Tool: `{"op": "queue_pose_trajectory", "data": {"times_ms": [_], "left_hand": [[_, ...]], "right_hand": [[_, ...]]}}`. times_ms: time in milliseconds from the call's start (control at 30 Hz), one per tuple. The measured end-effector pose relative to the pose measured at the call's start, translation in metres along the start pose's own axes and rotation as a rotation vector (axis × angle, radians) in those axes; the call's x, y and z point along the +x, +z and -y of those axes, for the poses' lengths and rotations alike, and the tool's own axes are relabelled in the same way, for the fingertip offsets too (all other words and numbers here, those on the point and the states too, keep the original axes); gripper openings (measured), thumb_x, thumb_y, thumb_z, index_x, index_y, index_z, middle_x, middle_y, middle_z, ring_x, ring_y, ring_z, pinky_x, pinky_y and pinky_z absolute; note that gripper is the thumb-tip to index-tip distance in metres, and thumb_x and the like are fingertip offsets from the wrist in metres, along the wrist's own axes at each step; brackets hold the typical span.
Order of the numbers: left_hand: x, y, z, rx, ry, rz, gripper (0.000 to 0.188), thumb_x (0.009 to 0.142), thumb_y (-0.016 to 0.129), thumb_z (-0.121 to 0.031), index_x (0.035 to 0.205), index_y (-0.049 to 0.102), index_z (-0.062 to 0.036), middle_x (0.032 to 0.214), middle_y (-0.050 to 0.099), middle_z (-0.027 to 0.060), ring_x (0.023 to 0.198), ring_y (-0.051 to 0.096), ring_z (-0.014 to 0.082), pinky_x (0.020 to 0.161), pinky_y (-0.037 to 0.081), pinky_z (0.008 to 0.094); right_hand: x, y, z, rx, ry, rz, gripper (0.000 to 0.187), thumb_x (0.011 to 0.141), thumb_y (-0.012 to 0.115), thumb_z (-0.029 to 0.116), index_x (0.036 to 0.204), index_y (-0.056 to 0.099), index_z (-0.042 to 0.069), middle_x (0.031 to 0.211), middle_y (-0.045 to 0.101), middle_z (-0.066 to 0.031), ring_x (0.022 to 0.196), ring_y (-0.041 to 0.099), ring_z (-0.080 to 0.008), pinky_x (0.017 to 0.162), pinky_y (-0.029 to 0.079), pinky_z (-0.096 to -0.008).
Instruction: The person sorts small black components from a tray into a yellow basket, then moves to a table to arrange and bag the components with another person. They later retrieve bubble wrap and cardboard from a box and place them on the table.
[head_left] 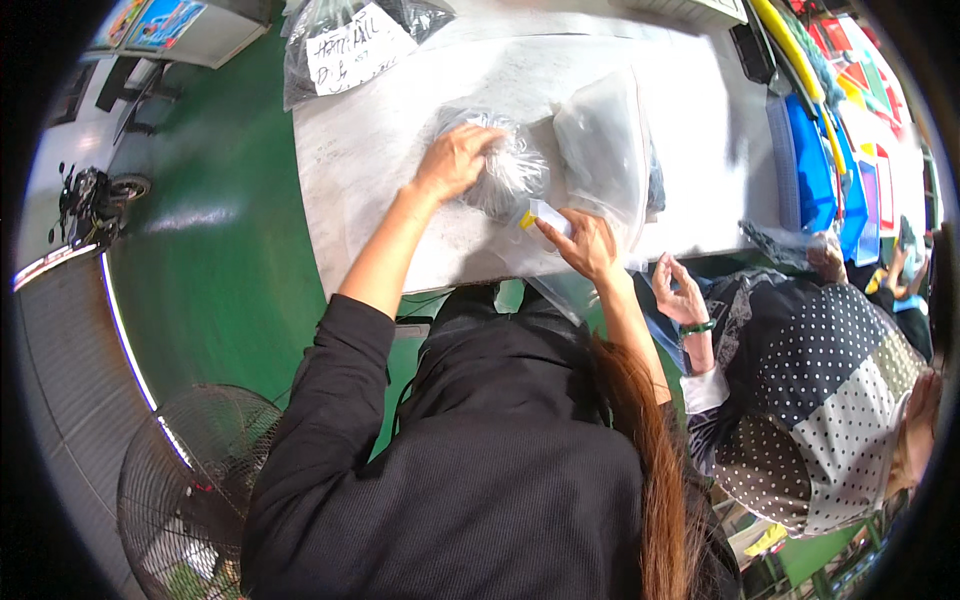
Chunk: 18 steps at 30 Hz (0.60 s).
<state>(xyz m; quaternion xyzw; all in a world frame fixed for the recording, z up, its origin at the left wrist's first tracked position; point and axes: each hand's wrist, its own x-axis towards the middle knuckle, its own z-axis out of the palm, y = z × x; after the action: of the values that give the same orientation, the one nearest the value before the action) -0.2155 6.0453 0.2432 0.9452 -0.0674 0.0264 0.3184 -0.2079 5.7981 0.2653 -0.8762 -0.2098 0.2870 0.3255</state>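
Note:
On the white table [370,190], my left hand [455,162] bends its fingers over the top left of a crumpled clear plastic bag [515,170], gripping its film. The bag is bunched into a round, shiny heap, and its contents are hard to make out. My right hand [588,243] is near the table's front edge, thumb and fingers closed on a small white piece with a yellow end [540,216]. The kind of that piece does not show. Just beyond this hand lies a larger, flatter clear plastic bag [605,145].
A dark bag with a handwritten paper label [360,50] lies at the table's far left. Blue bins [808,170] stand at the right. Close on my right is a co-worker in dotted clothing [810,370], one hand [680,295] near the table edge. A caged fan [200,480] stands lower left.

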Motion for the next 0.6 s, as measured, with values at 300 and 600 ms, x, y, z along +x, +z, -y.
{"op": "queue_pose_trajectory", "data": {"times_ms": [300, 600], "left_hand": [[0.003, 0.000, -0.016, -0.407, -0.338, -0.001, 0.034, 0.072, 0.063, -0.007, 0.103, 0.049, -0.0045, 0.085, 0.063, 0.0120, 0.076, 0.062, 0.0235, 0.070, 0.050, 0.0329], [-0.022, -0.001, -0.009, -0.217, -0.110, -0.225, 0.037, 0.070, 0.068, -0.011, 0.100, 0.047, -0.0063, 0.097, 0.059, 0.0102, 0.093, 0.055, 0.0251, 0.079, 0.045, 0.0356]], "right_hand": [[-0.003, 0.024, -0.019, 0.154, -0.043, -0.198, 0.025, 0.067, 0.062, 0.022, 0.081, 0.064, 0.001, 0.078, 0.061, -0.0154, 0.075, 0.060, -0.0318, 0.069, 0.046, -0.0392], [-0.002, 0.035, 0.035, 0.412, 0.058, -0.425, 0.032, 0.072, 0.055, 0.009, 0.104, 0.049, 0.004, 0.099, 0.056, -0.0159, 0.090, 0.055, -0.0295, 0.083, 0.041, -0.0371]]}}
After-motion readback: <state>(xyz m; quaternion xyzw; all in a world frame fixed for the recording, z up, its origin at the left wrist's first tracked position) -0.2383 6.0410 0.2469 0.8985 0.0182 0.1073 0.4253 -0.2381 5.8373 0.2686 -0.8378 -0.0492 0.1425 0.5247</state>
